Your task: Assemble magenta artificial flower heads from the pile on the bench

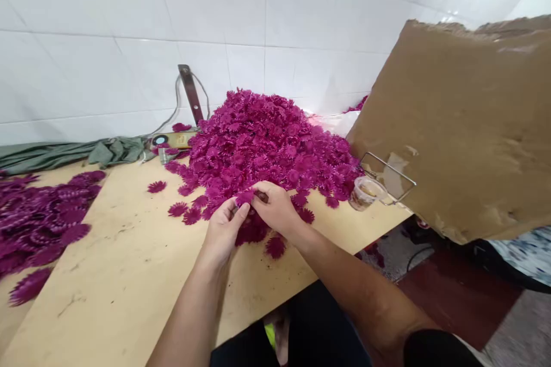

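Between my two hands is a small magenta artificial flower piece (pixel 244 197), pinched by the fingertips of both. My left hand (pixel 224 222) grips its left side with thumb and fingers closed. On the other side, my right hand (pixel 275 207) has its fingers bent over the piece, their tips partly hidden. Just beyond my hands rises a large heap of magenta flower pieces (pixel 262 140). Single pieces lie around its foot, such as one flower piece (pixel 275 246) below my right hand and another flower piece (pixel 156 186) to the left.
More magenta flowers (pixel 43 223) are piled at the left. A cardboard sheet (pixel 465 126) leans at the right, beside a small plastic cup (pixel 367 192) and a wire frame (pixel 390 175). Green cloth (pixel 116 151) lies along the tiled wall (pixel 107 69). The wooden tabletop (pixel 129 275) ends before my lap.
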`<state>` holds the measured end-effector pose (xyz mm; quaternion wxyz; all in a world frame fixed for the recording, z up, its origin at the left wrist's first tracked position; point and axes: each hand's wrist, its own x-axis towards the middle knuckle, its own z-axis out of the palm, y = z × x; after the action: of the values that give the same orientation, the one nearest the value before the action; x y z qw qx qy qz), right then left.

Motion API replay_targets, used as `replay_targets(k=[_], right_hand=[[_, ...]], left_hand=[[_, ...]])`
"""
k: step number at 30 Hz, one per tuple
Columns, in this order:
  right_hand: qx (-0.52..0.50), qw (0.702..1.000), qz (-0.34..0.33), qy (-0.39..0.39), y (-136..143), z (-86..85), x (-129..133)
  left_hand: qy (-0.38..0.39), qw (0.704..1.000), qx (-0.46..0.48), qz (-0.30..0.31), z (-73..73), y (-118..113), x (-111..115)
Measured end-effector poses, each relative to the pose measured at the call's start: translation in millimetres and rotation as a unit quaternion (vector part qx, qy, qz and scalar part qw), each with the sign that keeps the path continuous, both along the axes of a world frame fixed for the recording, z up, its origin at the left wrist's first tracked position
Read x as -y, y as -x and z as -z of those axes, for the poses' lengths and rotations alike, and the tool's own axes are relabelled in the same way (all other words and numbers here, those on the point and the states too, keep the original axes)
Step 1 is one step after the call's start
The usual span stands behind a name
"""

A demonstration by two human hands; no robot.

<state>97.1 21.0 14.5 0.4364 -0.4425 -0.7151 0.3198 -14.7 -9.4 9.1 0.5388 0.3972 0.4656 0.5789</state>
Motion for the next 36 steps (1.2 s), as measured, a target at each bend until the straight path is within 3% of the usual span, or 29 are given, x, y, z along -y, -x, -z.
replay_targets(k=[3, 8, 12, 14, 19, 25, 28, 32, 36], right_hand=[[-0.022, 1.000, -0.002, 0.007, -2.6, -4.9, -9.8], [-0.153, 0.981, 0.045, 0.111, -12.3, -25.2, -31.9], [-0.058, 0.992, -0.078, 0.080, -14.0, -33.9, -21.2], [0.016, 0.994, -0.103, 0.038, -10.0, -30.0, -13.1], [0.039, 0.998, -0.049, 0.007, -2.9, -15.7, -26.3], [0.068, 0.991, 0.088, -0.068, -13.2, -28.3, -56.4], [0.100, 0.992, 0.027, -0.073, -12.4, -32.1, -42.7], [0.075, 0.990, -0.104, 0.050, -3.0, -25.0, -14.3], [0.090, 0.982, -0.145, 0.075, 5.3, -18.1, -7.3]], left_hand=[[0.003, 1.000, 0.002, -0.026, -0.4, -3.1, -1.0], [0.026, 0.999, -0.025, -0.031, 7.7, -2.5, -3.2], [0.030, 0.999, -0.011, -0.031, 13.5, -0.3, -5.9], [0.034, 0.999, -0.006, -0.027, 13.8, -0.1, -7.0], [0.046, 0.998, -0.017, -0.027, 8.2, -1.8, -5.6], [0.045, 0.999, 0.010, -0.028, 3.6, -1.7, -5.1], [0.025, 0.998, 0.026, -0.060, 6.0, 0.3, -7.6], [-0.001, 0.995, 0.021, -0.095, 12.9, 1.0, -11.7], [0.014, 0.991, 0.042, -0.124, 19.5, 1.2, -16.0]])
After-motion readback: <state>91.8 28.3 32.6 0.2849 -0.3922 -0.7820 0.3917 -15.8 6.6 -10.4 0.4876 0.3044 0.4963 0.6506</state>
